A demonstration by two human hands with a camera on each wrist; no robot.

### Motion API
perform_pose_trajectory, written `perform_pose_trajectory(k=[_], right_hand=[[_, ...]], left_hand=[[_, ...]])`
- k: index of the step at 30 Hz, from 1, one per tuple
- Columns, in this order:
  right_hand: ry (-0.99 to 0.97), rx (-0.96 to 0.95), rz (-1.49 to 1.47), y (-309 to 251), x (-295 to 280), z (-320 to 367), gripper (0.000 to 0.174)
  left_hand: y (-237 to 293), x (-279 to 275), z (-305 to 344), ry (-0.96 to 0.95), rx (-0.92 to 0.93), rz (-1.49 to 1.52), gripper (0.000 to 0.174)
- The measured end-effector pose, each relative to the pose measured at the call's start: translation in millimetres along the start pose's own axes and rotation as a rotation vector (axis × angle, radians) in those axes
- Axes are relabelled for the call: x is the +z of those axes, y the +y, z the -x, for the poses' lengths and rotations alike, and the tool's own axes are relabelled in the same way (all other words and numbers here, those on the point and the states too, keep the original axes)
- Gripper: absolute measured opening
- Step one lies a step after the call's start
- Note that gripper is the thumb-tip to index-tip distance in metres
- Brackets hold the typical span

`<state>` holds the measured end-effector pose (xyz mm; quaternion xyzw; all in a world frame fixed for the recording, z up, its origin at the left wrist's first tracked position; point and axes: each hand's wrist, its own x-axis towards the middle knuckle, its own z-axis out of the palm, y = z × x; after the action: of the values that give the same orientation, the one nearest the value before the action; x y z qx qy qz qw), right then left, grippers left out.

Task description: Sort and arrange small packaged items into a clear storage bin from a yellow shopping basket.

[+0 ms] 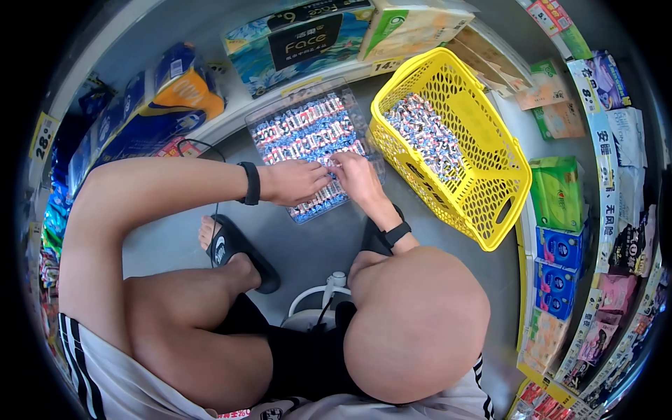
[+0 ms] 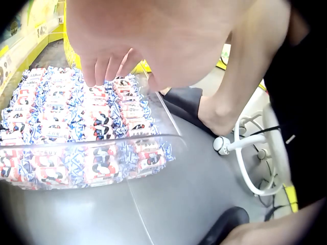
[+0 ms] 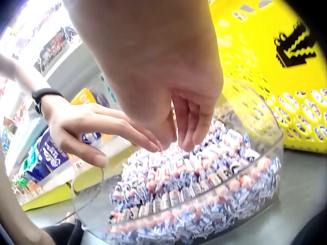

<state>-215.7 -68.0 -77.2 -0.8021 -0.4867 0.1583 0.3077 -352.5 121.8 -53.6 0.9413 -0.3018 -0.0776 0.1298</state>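
A clear plastic box point(image 1: 302, 218) on the floor holds rows of wrapped candies point(image 1: 290, 143), white and red with blue twisted ends. My left hand point(image 1: 297, 182) lies over the candies, its fingers fairly straight and fingertips close to my right hand's. Beside it, my right hand point(image 1: 358, 180) bends downward, fingertips at the candies; I cannot tell whether they pinch one. In the right wrist view, the left hand point(image 3: 97, 125) reaches in from the left with extended fingers, and the right hand point(image 3: 168, 87) points down over the rows.
A yellow basket point(image 1: 483, 129) with loose candies point(image 1: 423, 136) stands right of the box. Shelves with tissue packs point(image 1: 301, 42) rise behind, and more packs point(image 1: 556, 192) line the right. My sandalled feet are on the floor, with a white stool frame point(image 2: 242, 153) between them.
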Motion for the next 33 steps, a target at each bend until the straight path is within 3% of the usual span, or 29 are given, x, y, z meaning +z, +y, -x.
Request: perform_pose_trajectory(k=[4,9,13,18,22,23,26,29,33], right_hand=[[-0.154,-0.023,0.051,-13.1,-52.5,9.2,0.018],[-0.02,-0.001,-0.041,-33.3,-118.1,31.7,0.013],[0.047,0.037,-0.033,-40.0,-165.6,43.7,0.011],[0.051,0.113,0.075,-22.6,-207.8,41.4,0.011],[0.015,0.146,0.145,-0.1,-226.5,27.8,0.016],[-0.055,0.239,0.133,6.2,-231.5,23.2,0.021],[-0.077,0.221,0.151,49.3,-230.1,6.9,0.026],[-0.128,0.334,0.117,85.7,-224.4,-12.6,0.036],[-0.249,0.357,0.182,107.9,-215.3,-29.6,0.043]], left_hand=[[13.7,-37.6,-24.5,0.077,-0.051,0.083,0.039],[21.7,-84.8,-63.4,0.322,0.002,0.1,0.022],[25.7,-110.3,-105.9,0.487,0.028,0.204,0.019],[20.2,-124.3,-156.7,0.466,0.052,0.205,0.012],[0.6,-122.0,-191.3,0.405,-0.022,0.218,0.016],[-5.6,-120.7,-200.0,0.336,-0.042,0.214,0.019],[-32.5,-111.8,-227.6,0.212,-0.049,0.171,0.024],[-47.0,-115.7,-252.2,-0.131,-0.161,0.121,0.02],[-58.6,-121.9,-283.0,-0.324,-0.224,0.064,0.02]])
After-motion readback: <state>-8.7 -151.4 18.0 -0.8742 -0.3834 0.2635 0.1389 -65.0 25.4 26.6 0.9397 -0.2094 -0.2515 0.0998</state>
